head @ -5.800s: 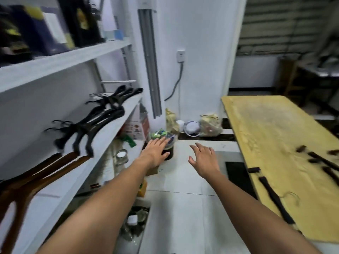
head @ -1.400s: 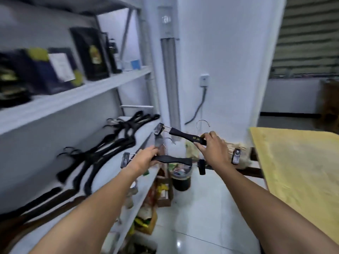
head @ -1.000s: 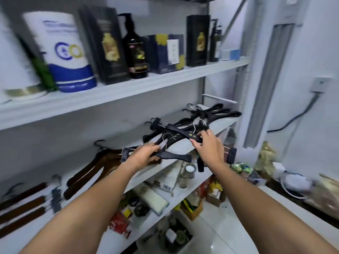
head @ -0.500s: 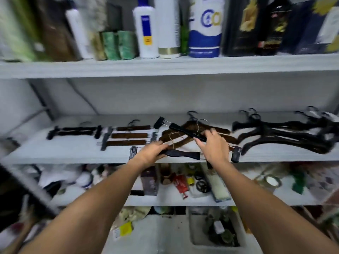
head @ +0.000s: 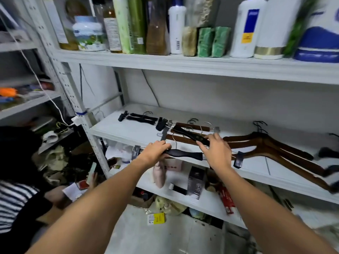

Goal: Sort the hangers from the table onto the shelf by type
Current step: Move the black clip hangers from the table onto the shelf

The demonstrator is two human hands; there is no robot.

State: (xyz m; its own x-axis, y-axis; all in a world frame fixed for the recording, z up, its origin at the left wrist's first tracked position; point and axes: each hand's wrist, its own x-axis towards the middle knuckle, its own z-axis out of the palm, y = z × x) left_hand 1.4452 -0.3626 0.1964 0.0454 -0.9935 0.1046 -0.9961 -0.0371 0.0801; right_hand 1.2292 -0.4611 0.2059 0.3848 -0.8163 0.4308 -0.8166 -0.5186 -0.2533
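My left hand (head: 155,150) grips a black clip hanger (head: 185,154) held level at the front edge of the white middle shelf (head: 132,132). My right hand (head: 216,153) holds a second black clip hanger (head: 190,135), tilted, above the shelf. On the shelf lie black clip hangers (head: 141,118) at the left, brown clip hangers (head: 192,126) in the middle and brown wooden coat hangers (head: 271,147) to the right. Black hangers (head: 328,153) show at the far right edge.
Bottles and jars crowd the upper shelf (head: 183,64). Boxes and small items fill the lower shelf (head: 183,182). A person in a striped top (head: 16,195) crouches at the lower left holding a phone. A white cable (head: 45,92) hangs by the shelf post.
My view has swung left along the shelf while both hands carried the two black clip hangers toward the left part of the middle shelf. A crouching person has come into view.
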